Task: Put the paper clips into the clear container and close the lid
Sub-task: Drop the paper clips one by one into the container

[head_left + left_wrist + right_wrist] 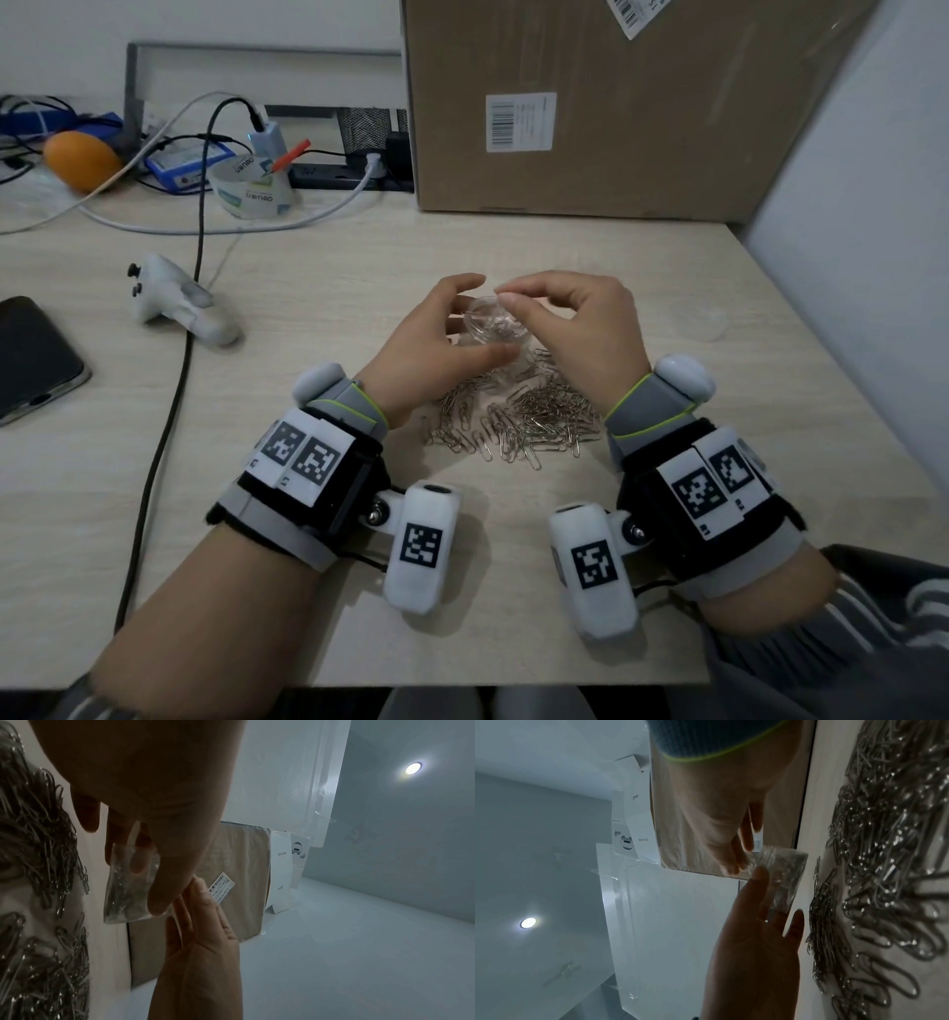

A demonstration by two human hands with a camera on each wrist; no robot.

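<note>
Cupping the container (488, 325) in my curled left hand (436, 342); right hand (580, 329) spread loosely above it; tape (251, 194) reads "deli".

Layout from my remote seat: the clear container (485, 321) sat mid-table (308, 591) with some clips already in it. My left hand (436, 344) wrapped it from the left and my right hand (570, 318) hung over its right rim. The paper clips (529, 416) were heaped just in front of it, nearer me. The lid (711, 321) lay well off to the right. A cardboard box (590, 103) stood behind everything. The controller (179, 298) and phone (31, 354) were out left, and a tape roll (251, 185) was back left.
</note>
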